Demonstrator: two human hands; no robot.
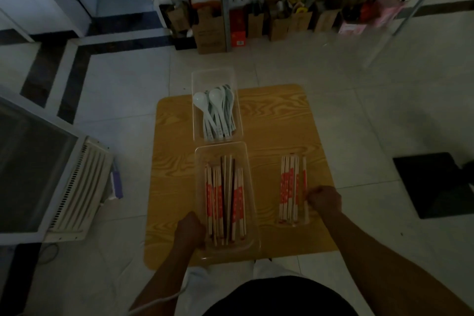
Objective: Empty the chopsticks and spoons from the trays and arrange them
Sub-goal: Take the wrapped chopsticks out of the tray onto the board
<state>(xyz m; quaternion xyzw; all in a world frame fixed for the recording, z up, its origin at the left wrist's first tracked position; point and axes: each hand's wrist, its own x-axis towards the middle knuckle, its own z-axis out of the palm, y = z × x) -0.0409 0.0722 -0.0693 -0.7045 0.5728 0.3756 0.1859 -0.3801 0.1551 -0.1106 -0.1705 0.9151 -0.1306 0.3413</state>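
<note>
Wrapped chopsticks (225, 200) fill the near tray (254, 202), more chopsticks (291, 187) sit in the right tray (292, 224), and spoons (218, 113) in the far tray (213, 77); nothing looks emptied yet. The left hand (189, 228) grips the near tray's edge. The right hand (324, 200) curls at the right tray's wall, its grip unclear.

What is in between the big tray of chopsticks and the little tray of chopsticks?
Only bare wooden table lies between the big tray and the little tray; they stand apart. The head view shows it.
</note>
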